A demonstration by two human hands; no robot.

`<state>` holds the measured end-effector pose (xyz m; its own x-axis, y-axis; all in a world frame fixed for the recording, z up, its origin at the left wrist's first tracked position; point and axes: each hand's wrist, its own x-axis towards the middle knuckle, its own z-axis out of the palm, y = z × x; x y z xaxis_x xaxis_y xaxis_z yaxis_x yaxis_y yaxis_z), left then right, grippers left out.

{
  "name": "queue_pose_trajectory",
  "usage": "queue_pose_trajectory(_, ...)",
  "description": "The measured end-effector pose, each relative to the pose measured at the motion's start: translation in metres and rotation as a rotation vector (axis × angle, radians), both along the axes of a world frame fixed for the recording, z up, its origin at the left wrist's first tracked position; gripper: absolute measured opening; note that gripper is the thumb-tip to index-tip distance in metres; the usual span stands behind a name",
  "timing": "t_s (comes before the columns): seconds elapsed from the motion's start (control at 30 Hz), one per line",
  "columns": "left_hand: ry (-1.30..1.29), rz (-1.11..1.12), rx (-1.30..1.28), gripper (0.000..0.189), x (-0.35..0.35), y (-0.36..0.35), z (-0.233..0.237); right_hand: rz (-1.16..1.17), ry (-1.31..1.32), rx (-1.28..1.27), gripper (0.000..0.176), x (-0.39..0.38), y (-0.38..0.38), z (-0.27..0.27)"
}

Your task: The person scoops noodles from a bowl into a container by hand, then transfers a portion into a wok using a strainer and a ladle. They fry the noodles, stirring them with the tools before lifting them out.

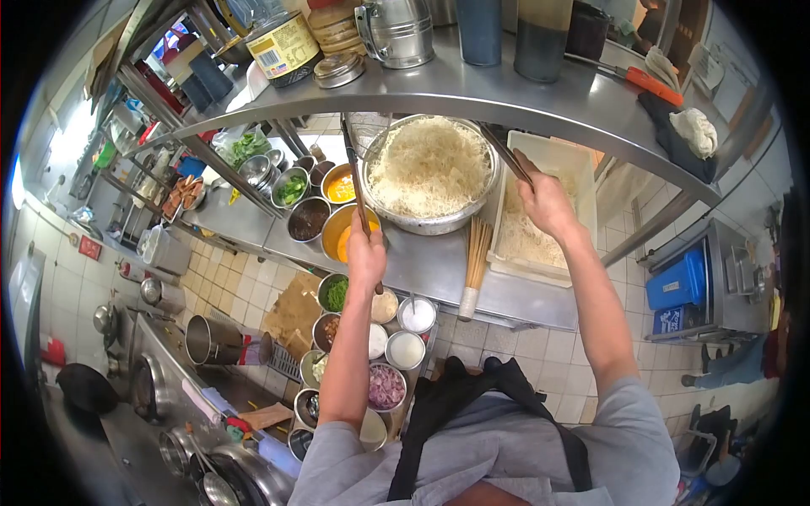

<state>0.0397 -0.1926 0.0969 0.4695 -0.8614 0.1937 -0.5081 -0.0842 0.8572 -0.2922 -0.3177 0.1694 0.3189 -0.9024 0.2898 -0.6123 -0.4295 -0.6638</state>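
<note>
My left hand [366, 255] is closed around the brown handle of a long-handled tool [354, 173], whose far end is dark and reaches up under the shelf edge. Wire mesh [369, 133] shows beside that end, at the rim of a large metal basin [430, 226]. Heaped inside the basin are thin pale noodles [430, 164]. On the right, my right hand [547, 202] grips a second long-handled tool [506, 156], slanting up toward the basin's right rim; its head is hidden. Below my right hand stands a pale plastic tub [540, 268] with noodle bits in it.
A bamboo brush [476, 266] lies between basin and tub. Bowls of yellow liquid [339, 187] and greens [289, 189] stand left, with chopped onion [386, 388] and several seasoning bowls nearer me. A steel shelf [447, 84] crosses overhead. Someone's legs [734, 363] show far right.
</note>
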Motion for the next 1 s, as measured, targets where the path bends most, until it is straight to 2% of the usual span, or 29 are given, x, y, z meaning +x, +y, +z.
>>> queue_pose_trajectory(0.1, 0.007, 0.024, 0.009, 0.06, 0.001, -0.002, -0.004, 0.011, 0.025, -0.073, 0.06, 0.009, -0.006, -0.021)
queue_pose_trajectory(0.17, 0.008, 0.061, 0.044, 0.061, -0.009, 0.0, 0.002, 0.037, 0.101, 0.133, 0.06, 0.027, -0.007, -0.048)
queue_pose_trajectory(0.23, -0.032, 0.06, -0.004, 0.06, -0.01, -0.003, -0.01, 0.058, 0.179, 0.226, 0.06, 0.046, 0.0, -0.061)
queue_pose_trajectory(0.3, -0.046, 0.059, -0.023, 0.06, -0.013, -0.004, -0.014, 0.078, 0.26, 0.203, 0.059, 0.062, 0.005, -0.068)
queue_pose_trajectory(0.37, -0.038, 0.065, -0.015, 0.058, -0.014, -0.002, -0.011, 0.062, 0.171, 0.146, 0.058, 0.06, 0.003, -0.068)
queue_pose_trajectory(0.43, -0.086, 0.089, -0.057, 0.059, -0.01, -0.002, -0.024, 0.013, 0.133, 0.171, 0.057, 0.056, 0.012, -0.036)
queue_pose_trajectory(0.5, -0.089, 0.104, -0.075, 0.059, -0.006, -0.003, -0.036, 0.017, 0.049, 0.13, 0.057, 0.049, 0.016, -0.041)
queue_pose_trajectory(0.57, -0.052, 0.108, -0.07, 0.059, -0.005, -0.001, -0.044, 0.004, 0.06, 0.143, 0.057, 0.05, 0.017, -0.058)
queue_pose_trajectory(0.67, -0.003, 0.09, -0.063, 0.057, -0.014, 0.003, -0.031, 0.073, -0.006, 0.094, 0.057, 0.06, 0.015, -0.115)
queue_pose_trajectory(0.77, 0.014, 0.09, -0.06, 0.056, -0.015, 0.002, -0.036, 0.032, -0.065, 0.268, 0.056, 0.056, 0.026, -0.069)
queue_pose_trajectory(0.87, -0.018, 0.093, -0.066, 0.056, -0.019, 0.002, -0.039, 0.056, -0.187, 0.245, 0.056, 0.054, 0.033, -0.073)
queue_pose_trajectory(0.97, 0.025, 0.091, -0.036, 0.056, -0.024, 0.004, -0.031, 0.075, -0.027, 0.248, 0.056, 0.047, 0.031, -0.085)
queue_pose_trajectory(1.0, 0.014, 0.095, -0.046, 0.057, -0.022, 0.003, -0.035, 0.085, -0.046, 0.206, 0.056, 0.039, 0.03, -0.082)
